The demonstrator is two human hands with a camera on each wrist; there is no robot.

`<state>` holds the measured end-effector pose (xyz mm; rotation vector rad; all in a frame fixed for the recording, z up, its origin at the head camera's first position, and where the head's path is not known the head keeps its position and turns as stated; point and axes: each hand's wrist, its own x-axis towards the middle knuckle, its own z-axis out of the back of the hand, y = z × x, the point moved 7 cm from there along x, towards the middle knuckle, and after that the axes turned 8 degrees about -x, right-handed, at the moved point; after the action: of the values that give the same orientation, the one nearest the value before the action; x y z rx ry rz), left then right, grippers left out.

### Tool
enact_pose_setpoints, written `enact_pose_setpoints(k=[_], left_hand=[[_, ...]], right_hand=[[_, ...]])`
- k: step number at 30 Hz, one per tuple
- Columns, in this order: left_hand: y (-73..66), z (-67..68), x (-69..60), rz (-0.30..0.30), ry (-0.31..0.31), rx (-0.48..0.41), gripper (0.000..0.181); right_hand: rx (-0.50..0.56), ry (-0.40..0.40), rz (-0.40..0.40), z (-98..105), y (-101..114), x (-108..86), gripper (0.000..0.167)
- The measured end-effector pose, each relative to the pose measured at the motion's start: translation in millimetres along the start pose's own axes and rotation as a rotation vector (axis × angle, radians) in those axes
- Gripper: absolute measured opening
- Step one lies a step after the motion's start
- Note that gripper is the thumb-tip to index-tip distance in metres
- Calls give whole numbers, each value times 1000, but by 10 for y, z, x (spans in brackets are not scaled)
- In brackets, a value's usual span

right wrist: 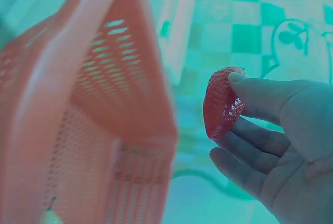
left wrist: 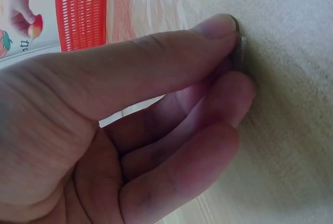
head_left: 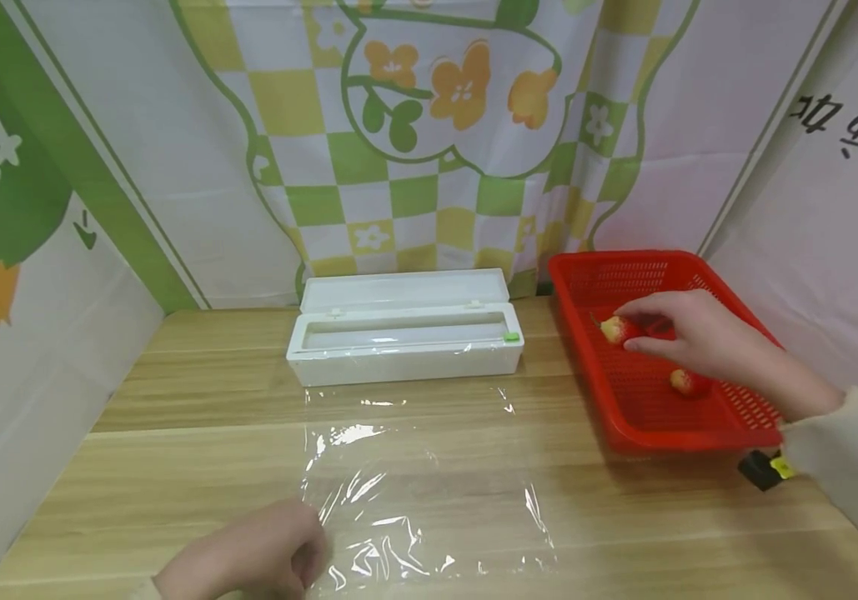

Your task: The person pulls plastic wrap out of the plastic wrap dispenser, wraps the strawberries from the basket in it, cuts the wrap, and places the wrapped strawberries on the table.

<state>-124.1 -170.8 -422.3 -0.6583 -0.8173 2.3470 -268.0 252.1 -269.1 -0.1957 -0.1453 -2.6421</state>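
Strawberry (head_left: pixel 619 331) is sitting in the right hand (head_left: pixel 706 337), thumb (right wrist: pixel 260 91) and fingers pinching its red sides above the red basket (head_left: pixel 691 440), pale end facing left in the head view. A second strawberry (head_left: pixel 689 382) is lying in the basket, just below that hand. Held fruit is looking light; real or fake, cannot tell, so treating it as soft and bruisable is making sense. Shine is suggesting a slightly slippery skin. Best hold: thumb opposing fingertips across the broad part, light squeeze, avoiding the thin stem (head_left: pixel 594 319).

Left hand (head_left: pixel 256 546) is curling beside the near left corner of the clear film (head_left: pixel 364 487), thumb and index finger seemingly pinching its edge; only a sliver is showing at the tips in the left wrist view. Film is lying over the table (head_left: pixel 196 400), running out from the white box (head_left: pixel 406 368). It is looking very light, limp, probably clingy and easily wrinkled; corners are calling for a narrow pinch and gentle, even tension.
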Motion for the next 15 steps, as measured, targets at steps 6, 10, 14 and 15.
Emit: enact_pose_setpoints(k=[6, 10, 14, 15], left_hand=[[13, -3, 12, 22, 9, -1, 24], [1, -2, 16, 14, 11, 1, 24], [-2, -7, 21, -3, 7, 13, 24], [-2, -8, 21, -9, 5, 19, 24]], right_hand=[[13, -145, 118, 196, 311, -6, 43], [63, -192, 214, 219, 582, -22, 42], [125, -162, 269, 124, 817, -21, 41], [140, -150, 279, 89, 869, -22, 41]])
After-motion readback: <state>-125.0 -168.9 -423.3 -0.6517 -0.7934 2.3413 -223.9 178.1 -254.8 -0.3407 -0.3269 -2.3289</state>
